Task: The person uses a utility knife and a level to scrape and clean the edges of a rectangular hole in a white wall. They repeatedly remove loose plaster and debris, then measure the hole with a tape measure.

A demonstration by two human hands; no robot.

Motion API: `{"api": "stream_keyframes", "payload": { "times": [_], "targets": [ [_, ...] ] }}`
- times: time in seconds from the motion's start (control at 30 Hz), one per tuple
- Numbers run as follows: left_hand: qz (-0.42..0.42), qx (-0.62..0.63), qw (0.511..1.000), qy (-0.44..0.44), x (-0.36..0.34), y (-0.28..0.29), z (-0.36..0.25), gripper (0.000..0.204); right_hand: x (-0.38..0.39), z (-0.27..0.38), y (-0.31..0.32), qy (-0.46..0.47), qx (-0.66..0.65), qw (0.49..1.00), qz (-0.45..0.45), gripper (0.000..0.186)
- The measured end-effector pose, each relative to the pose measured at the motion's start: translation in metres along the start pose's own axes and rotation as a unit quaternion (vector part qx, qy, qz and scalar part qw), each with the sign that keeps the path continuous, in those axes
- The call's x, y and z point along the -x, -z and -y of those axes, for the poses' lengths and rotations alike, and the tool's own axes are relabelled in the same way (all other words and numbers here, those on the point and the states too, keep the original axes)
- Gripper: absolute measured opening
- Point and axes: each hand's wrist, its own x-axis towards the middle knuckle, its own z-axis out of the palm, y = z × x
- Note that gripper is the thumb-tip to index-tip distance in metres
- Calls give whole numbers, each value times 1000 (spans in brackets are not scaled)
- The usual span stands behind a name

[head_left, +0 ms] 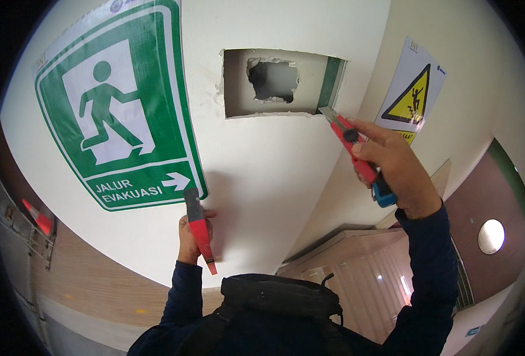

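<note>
My right hand (387, 157) is closed round a red snap-off utility knife (341, 126) with a dark round knob. The blade tip is at the lower right corner of a rectangular cutout (236, 89) in the white wall (262, 178). Inside the cutout, the back panel has a ragged smaller hole (271, 80), and a green strip (332, 80) runs down the right side. Lower left, my left hand (188, 237) grips a red and dark grey tapered tool (198, 222); its exact kind is unclear. A blue object (383, 194) shows beneath my right hand.
A large green evacuation sign (114, 107) covers the wall at left. A yellow triangular warning sign (414, 95) hangs on the adjoining wall at right. A black bag (280, 295) sits on my chest. Far left below are an orange cone (38, 218) and wood-look floor (96, 273).
</note>
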Motion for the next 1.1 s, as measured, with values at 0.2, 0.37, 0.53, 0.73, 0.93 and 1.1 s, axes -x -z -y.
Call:
{"api": "stream_keyframes", "payload": {
  "times": [0.2, 0.37, 0.53, 0.73, 0.93, 1.1],
  "targets": [
    [-5, 23, 1000, -13, 7, -22, -13, 32, 13, -13, -23, 115, 102, 988, -13, 63],
    [140, -89, 986, 23, 24, -34, -37, 53, 43, -45, -67, 82, -61, 987, 124, 70],
    [274, -73, 958, 53, 52, -88, -57, 89, 46, -111, -147, 76, -128, 964, 220, 68],
    [166, -18, 974, 154, 63, -54, -1, 57, 49, -124, -172, 48, -178, 930, 318, 74],
    [150, -1, 970, 192, 74, -102, -51, 41, 63, -169, -181, -69, -321, 905, 271, 70],
    [180, 160, 962, 128, 77, -72, -49, 18, 79, -220, -182, -244, -507, 760, 326, 56]
  ]
}}
